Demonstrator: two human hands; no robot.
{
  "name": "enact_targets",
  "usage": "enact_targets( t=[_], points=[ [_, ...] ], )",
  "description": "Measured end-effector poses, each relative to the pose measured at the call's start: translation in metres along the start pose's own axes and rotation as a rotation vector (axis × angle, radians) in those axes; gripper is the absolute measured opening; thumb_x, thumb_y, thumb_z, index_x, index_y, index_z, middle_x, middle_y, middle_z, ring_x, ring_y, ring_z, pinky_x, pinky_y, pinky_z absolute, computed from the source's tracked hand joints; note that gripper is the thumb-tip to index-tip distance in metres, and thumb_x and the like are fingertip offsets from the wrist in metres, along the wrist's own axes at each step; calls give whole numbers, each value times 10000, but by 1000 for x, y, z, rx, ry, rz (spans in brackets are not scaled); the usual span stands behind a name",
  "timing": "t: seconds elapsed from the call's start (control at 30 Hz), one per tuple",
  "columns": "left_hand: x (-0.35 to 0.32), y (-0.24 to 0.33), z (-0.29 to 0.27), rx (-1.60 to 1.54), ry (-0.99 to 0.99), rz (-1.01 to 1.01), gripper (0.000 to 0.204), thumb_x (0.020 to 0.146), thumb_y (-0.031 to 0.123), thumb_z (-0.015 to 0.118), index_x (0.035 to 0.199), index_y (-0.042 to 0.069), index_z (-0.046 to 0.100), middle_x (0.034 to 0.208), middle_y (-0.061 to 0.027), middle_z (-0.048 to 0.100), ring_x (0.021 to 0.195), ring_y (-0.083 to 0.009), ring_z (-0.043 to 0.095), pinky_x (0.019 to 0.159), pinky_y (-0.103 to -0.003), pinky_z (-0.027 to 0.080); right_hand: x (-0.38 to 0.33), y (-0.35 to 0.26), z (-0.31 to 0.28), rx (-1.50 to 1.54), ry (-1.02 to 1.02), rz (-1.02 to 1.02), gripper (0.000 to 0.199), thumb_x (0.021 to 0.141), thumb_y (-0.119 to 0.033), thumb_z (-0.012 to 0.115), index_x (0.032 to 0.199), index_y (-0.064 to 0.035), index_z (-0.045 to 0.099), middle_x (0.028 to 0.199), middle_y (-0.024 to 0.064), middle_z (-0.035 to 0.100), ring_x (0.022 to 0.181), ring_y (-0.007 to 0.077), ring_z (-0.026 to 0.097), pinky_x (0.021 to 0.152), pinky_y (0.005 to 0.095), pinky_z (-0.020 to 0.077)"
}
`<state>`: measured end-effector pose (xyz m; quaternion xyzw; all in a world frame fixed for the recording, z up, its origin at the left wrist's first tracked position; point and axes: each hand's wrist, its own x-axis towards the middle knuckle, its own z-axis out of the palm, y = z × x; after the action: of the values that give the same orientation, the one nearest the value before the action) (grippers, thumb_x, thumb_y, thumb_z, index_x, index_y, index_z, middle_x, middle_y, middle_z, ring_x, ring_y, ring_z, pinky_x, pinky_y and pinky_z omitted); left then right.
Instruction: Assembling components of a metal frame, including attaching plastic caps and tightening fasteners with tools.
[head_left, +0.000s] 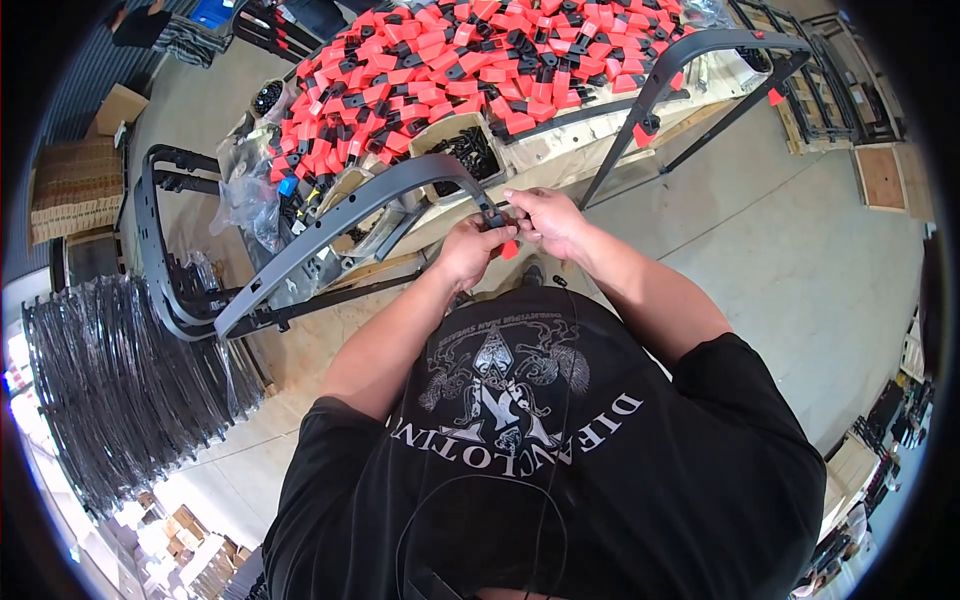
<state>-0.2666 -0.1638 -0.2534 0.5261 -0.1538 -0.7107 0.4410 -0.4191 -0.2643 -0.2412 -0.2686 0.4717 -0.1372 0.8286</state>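
Note:
A dark grey curved metal frame [330,212] arches from the lower left to its end at my hands, in front of my chest. My left hand [476,252] is closed around a red-and-black plastic piece at that end, whose red tab [510,249] shows below my fingertips. My right hand [550,222] meets it from the right, thumb and fingers pinched beside the frame's end. Whatever lies in that pinch is hidden or too small to name.
Behind my hands a workbench carries a heap of red-and-black plastic pieces [470,60] and a box of black parts [468,152]. Another grey frame [690,45] stands at right. Stacked black frames [130,385] and cardboard [80,185] are at left. A person [145,25] is at far left.

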Motion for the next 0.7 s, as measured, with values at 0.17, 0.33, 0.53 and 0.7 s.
enact_targets(
  t=[0.17,0.33,0.53,0.7],
  points=[
    [-2,2,2,-68,-32,30,278,904,57,702,1166,-1,629,1054,-83,692,964,-192,650,850,-319,509,3,-4,1,-18,55,5,265,955,-288,702,852,-95,553,713,-32,480,579,78,399,470,255,283],
    [-7,6,1,-101,7,8,278,898,39,685,1163,-18,623,1075,-111,681,979,-217,653,891,-345,516,8,1,-14,29,-3,-5,236,954,-257,699,886,-98,540,741,-26,492,588,73,424,461,238,290],
    [-3,8,-1,-76,-7,37,274,912,40,678,1167,-36,615,1080,-129,672,996,-238,651,923,-357,508,16,24,-17,93,4,-25,275,944,-303,715,865,-71,590,681,-17,485,550,88,408,456,266,296],
    [-2,7,-2,-104,-13,9,276,907,34,669,1168,-43,620,1093,-138,673,1016,-254,644,957,-389,492,17,29,-22,145,-71,-30,274,957,-296,698,885,-47,608,654,-11,484,516,85,401,435,270,272]
  ],
)
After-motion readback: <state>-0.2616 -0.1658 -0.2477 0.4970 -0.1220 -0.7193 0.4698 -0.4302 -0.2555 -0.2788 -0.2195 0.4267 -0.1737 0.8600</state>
